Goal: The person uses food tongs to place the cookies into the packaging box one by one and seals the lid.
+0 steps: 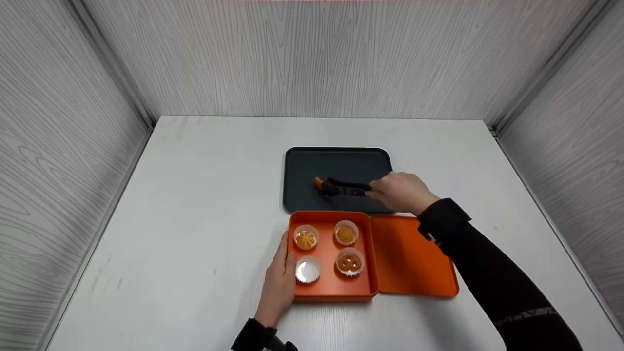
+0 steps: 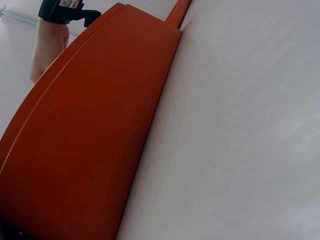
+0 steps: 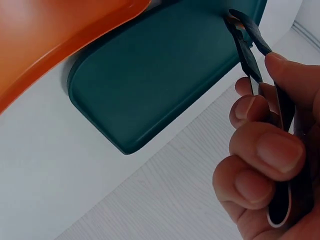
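Head view: a white table [image 1: 195,204] is standing between grey panelled walls. The right hand [image 1: 402,191] is gripping black tongs [image 1: 347,187], pinching an orange pastry [image 1: 318,183] over the dark tray [image 1: 336,163]. The left hand [image 1: 279,282] is resting flat-fingered against the orange box [image 1: 331,292].

Left wrist view: the box wall [image 2: 90,145] is filling the frame.

Right wrist view: fingers [image 3: 272,155] are curling round the tongs [image 3: 250,50].

Orange piece [image 1: 318,183] at the tips of the tongs [image 1: 346,187], beyond the right hand [image 1: 402,191]: too small to identify. Right wrist view: tong tips cover it. Left wrist view: orange box [image 2: 85,145] cropped by frame edge; contents hidden.
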